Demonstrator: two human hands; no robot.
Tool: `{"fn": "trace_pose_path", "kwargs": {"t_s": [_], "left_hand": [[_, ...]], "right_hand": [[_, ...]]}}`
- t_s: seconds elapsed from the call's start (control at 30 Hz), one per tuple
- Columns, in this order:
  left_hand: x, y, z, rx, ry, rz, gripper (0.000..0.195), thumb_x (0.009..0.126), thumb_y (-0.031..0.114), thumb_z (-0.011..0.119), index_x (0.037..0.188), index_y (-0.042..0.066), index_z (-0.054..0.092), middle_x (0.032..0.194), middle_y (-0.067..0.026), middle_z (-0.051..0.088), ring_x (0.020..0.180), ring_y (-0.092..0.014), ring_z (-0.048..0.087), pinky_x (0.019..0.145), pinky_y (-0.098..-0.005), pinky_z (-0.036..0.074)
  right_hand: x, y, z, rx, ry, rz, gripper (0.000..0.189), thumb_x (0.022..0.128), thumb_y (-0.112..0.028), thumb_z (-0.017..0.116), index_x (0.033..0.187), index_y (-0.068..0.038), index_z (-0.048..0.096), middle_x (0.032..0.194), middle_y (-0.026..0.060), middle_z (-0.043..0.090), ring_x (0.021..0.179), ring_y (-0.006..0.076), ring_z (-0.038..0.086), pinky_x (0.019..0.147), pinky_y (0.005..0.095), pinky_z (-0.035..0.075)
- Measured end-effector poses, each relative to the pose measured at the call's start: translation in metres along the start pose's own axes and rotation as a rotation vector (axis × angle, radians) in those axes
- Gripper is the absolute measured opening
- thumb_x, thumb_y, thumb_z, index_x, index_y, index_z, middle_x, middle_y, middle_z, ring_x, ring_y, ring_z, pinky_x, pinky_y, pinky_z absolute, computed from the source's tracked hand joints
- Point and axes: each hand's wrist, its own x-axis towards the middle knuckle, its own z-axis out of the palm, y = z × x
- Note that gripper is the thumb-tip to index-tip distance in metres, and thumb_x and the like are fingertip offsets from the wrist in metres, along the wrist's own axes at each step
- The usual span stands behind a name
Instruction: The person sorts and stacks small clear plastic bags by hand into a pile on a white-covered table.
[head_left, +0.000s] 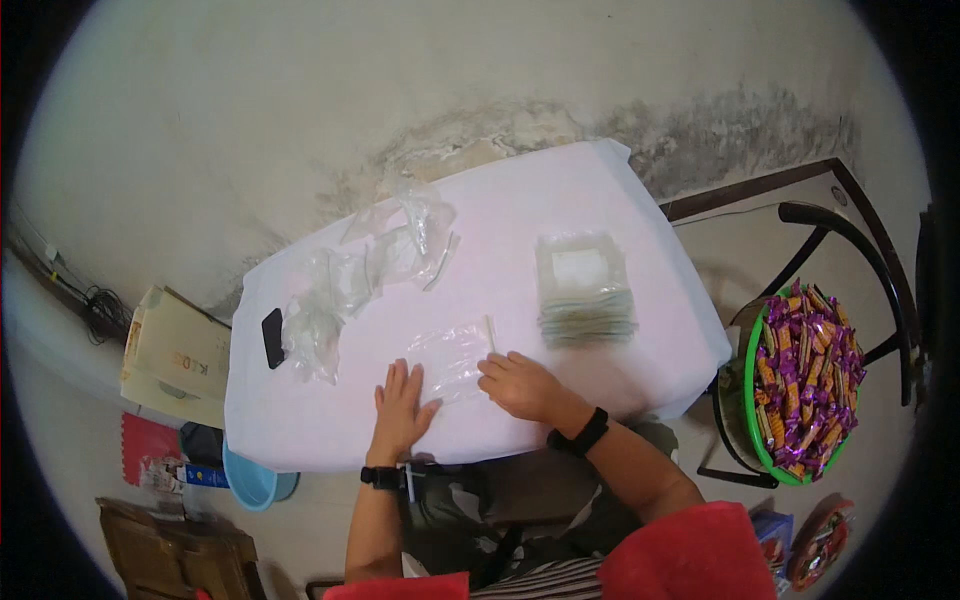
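A flat clear plastic bag (454, 356) lies on the white-covered table in front of me. Along its right edge runs a pale strip (490, 333). My left hand (401, 412) rests palm down at the bag's left edge, fingers spread. Curled at the opposite edge, just below the strip, my right hand (521, 386) pinches the bag; its fingertips are partly hidden. To the right is a neat overlapping stack of clear plastic bags (586, 319), the top one showing a white panel (580, 268). Crumpled clear plastic bags (349, 281) spread over the table's left and back.
A black phone (273, 339) lies at the left of the tablecloth (480, 255). Right of the table, a green basin (752, 420) of purple-wrapped snacks sits on a black-framed chair (825, 217). A cardboard box (180, 356) and blue basin (251, 476) stand left. The wall (450, 90) borders the back.
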Motion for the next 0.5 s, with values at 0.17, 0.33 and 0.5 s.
{"fn": "trace_pose_path", "kwargs": {"t_s": [0.17, 0.33, 0.5], "left_hand": [[-0.001, 0.025, -0.007, -0.050, 0.028, 0.198, 0.061, 0.076, 0.024, 0.067, 0.130, 0.009, 0.044, 0.138, -0.0191, 0.037, 0.128, -0.038, 0.032, 0.102, -0.0517, 0.025], [0.019, 0.001, -0.003, -0.628, 0.378, 0.071, 0.017, 0.077, 0.003, 0.062, 0.094, 0.000, 0.062, 0.110, -0.0156, 0.060, 0.106, -0.025, 0.054, 0.090, -0.0317, 0.043], [0.101, 0.053, -0.042, -0.857, 0.389, -0.014, 0.014, 0.086, 0.009, 0.056, 0.092, -0.003, 0.060, 0.087, -0.0077, 0.062, 0.079, -0.015, 0.056, 0.075, -0.0269, 0.045]], "right_hand": [[-0.002, 0.001, -0.003, -0.041, 0.165, 0.005, 0.013, 0.075, -0.009, 0.053, 0.087, -0.006, 0.056, 0.084, 0.0064, 0.058, 0.079, 0.0221, 0.057, 0.070, 0.0323, 0.045], [0.008, -0.006, -0.033, 0.004, 0.476, 0.109, 0.012, 0.075, -0.006, 0.056, 0.086, -0.006, 0.058, 0.077, 0.0079, 0.060, 0.072, 0.0234, 0.060, 0.064, 0.0333, 0.048], [0.005, 0.010, -0.064, 0.166, 0.650, 0.354, 0.014, 0.082, -0.008, 0.057, 0.095, -0.005, 0.055, 0.078, 0.0118, 0.060, 0.073, 0.0279, 0.060, 0.065, 0.0366, 0.048]]}}
